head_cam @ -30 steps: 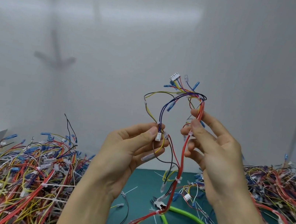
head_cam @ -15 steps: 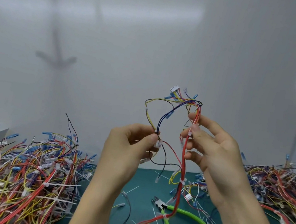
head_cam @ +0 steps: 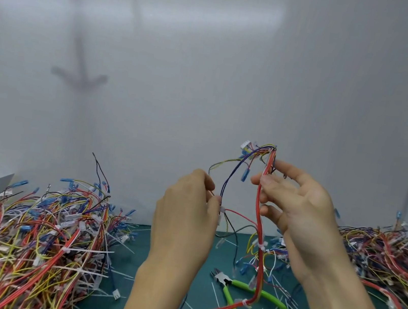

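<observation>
I hold a wire harness (head_cam: 260,216) of red, blue and yellow wires up over the green mat. My left hand (head_cam: 184,220) pinches its thin wires near a small white connector at mid height. My right hand (head_cam: 295,209) pinches the thick red strand between thumb and forefinger just below the top bend, the other fingers spread loosely. A white multi-pin plug (head_cam: 245,144) sticks out at the top of the loop. The red strand hangs down and trails onto the mat.
A big heap of tied wire harnesses (head_cam: 24,238) fills the left of the green mat (head_cam: 163,305); another wire pile (head_cam: 394,259) lies at the right. Green-handled cutters (head_cam: 241,299) and several cut white cable ties lie on the mat between my arms. A white wall stands behind.
Both hands and the harness have sunk lower and shifted slightly right. My left hand has turned its back toward me, and the loop at the top has narrowed.
</observation>
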Tool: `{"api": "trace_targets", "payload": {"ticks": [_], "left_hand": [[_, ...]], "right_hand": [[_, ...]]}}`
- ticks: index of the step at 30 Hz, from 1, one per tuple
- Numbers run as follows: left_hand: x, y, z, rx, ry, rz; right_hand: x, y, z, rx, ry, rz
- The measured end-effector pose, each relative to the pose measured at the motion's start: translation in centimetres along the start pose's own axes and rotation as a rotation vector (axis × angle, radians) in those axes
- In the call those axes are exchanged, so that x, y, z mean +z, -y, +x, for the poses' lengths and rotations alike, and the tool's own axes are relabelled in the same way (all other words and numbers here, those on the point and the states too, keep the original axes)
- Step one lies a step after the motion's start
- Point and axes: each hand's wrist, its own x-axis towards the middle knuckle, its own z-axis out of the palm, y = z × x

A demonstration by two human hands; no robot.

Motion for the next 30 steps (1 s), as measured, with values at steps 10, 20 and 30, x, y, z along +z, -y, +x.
{"api": "trace_targets", "payload": {"ticks": [10,20,30], "left_hand": [[0.8,-0.4,-0.2,0.147,0.09,-0.016],[0.2,-0.9,-0.3,0.211,0.253,-0.151],[-1.1,0.2,0.3,0.059,0.553,-0.615]], "right_hand": [[0.4,-0.5,-0.2,0.003,0.063,-0.118],[0.7,-0.4,-0.5,-0.089,0.057,-0.175],[0.8,-0.4,-0.5,-0.154,-0.001,-0.171]]}}
